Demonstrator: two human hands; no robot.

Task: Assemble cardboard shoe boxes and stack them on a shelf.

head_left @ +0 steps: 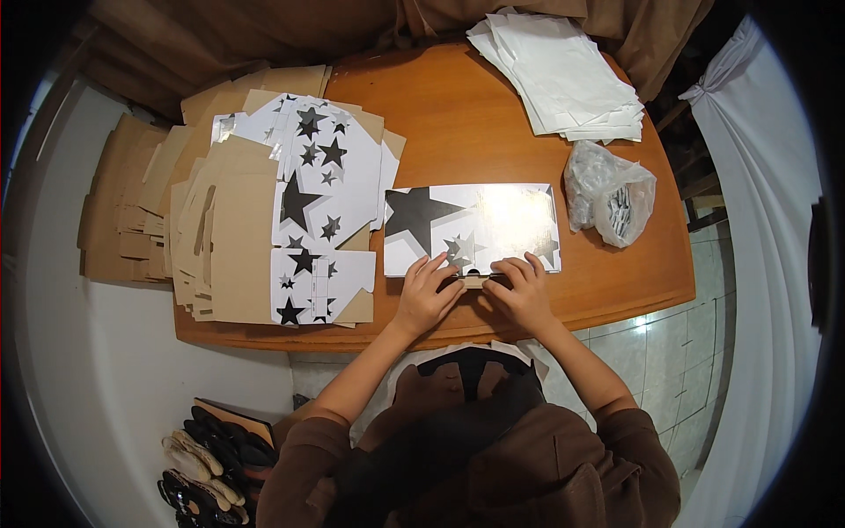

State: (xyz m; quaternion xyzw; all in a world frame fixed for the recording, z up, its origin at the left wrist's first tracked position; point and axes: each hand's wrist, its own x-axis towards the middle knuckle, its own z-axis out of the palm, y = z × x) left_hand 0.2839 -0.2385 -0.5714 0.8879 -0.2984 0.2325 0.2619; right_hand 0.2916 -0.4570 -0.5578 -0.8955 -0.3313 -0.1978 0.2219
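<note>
A flat cardboard box printed with black and grey stars on white lies closed on the table before me. Its near edge is between my two hands, where a strip of bare brown card and a small dark notch show. My left hand grips that edge on the left, fingers over the lid and thumb at the front. On the other side my right hand does the same, its fingertips on the lid. Both thumbs come close together at the brown strip. The box's underside is hidden.
Left on the wooden table lie star-printed card blanks and stacked brown cardboard. White paper sheets are at the far right. A clear plastic bag of small items sits right of the box. Shoes stand lower left.
</note>
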